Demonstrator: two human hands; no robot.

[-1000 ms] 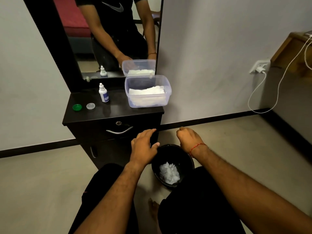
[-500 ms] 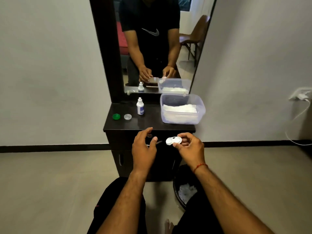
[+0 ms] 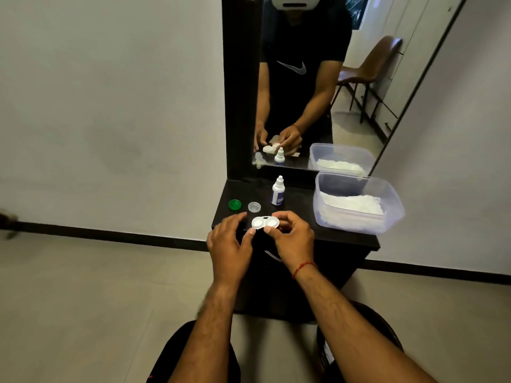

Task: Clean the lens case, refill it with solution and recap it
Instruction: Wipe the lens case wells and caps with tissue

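Note:
A white two-well lens case (image 3: pixel 265 222) is held over the front edge of the dark dresser top (image 3: pixel 348 237). My right hand (image 3: pixel 293 239) pinches the case by its right well between thumb and fingers. My left hand (image 3: pixel 231 241) is beside the case's left well, thumb tip touching its edge, fingers loosely spread. On the dresser behind stand a small white solution bottle (image 3: pixel 278 191), a green cap (image 3: pixel 234 204) and a clear cap (image 3: pixel 254 207). Both wells face up, uncapped.
A clear plastic tub (image 3: pixel 359 205) with white tissues sits at the dresser's right. A mirror (image 3: pixel 304 92) rises behind. A black bin (image 3: pixel 387 333) stands on the floor under my right arm. A wall socket cable is out of view.
My hands rose from above the bin to the dresser front. The lens case came into view in my right hand, and my left thumb now touches it. The view tilted up.

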